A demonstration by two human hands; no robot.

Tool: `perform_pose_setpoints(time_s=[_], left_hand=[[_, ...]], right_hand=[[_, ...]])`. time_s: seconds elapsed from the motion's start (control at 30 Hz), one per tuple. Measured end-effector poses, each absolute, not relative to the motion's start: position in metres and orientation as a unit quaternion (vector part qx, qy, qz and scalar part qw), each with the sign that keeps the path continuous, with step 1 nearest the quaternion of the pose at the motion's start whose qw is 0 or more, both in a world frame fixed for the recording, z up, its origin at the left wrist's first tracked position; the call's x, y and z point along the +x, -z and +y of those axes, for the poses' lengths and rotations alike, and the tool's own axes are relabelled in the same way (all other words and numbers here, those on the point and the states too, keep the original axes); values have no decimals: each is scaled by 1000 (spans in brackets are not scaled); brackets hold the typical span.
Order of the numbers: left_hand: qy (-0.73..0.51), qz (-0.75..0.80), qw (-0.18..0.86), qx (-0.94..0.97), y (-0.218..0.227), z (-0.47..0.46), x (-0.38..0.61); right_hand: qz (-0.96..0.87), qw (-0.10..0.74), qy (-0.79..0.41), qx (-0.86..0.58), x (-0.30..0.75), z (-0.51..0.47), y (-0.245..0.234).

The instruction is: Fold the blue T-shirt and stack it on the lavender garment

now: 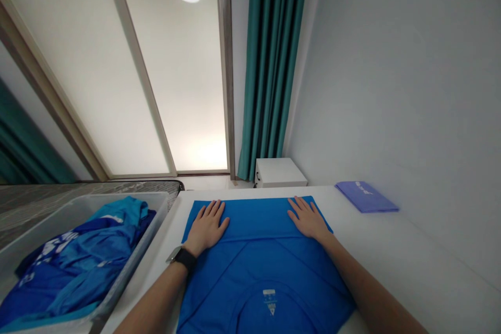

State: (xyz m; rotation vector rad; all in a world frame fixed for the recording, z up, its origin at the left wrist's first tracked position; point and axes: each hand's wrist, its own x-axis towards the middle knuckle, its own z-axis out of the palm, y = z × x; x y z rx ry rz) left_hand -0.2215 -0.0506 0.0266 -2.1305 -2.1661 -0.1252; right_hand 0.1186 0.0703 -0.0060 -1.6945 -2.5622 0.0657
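A blue T-shirt (270, 263) lies spread on the white table, its neckline and inner label towards me and its far end folded over in a straight band. My left hand (207, 227) rests flat on the far left part of the band, fingers stretched out, a dark-strapped watch on the wrist. On the far right part of the band lies my right hand (309, 219), palm down with its fingers spread. Neither hand grasps the cloth. The shirt's nearest part is cut off by the frame's bottom edge.
Left of the table (391, 271) stands a translucent plastic bin (151, 240) with crumpled blue clothes (90, 255). A folded purple cloth or bag (366, 197) lies at the table's far right, by the wall. Beyond are a white cabinet (279, 172), a green curtain (274, 73) and frosted sliding doors (183, 88).
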Motion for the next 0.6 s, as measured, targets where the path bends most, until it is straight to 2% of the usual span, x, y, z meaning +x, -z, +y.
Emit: perform_pose_setpoints(time_s=[0.43, 0.6], left_hand=[[35, -711, 45, -701, -29, -52, -222], [56, -705, 49, -705, -21, -51, -227]], right_hand=[[-821, 71, 7, -567, 127, 63, -5], [-838, 55, -4, -542, 118, 52, 0]])
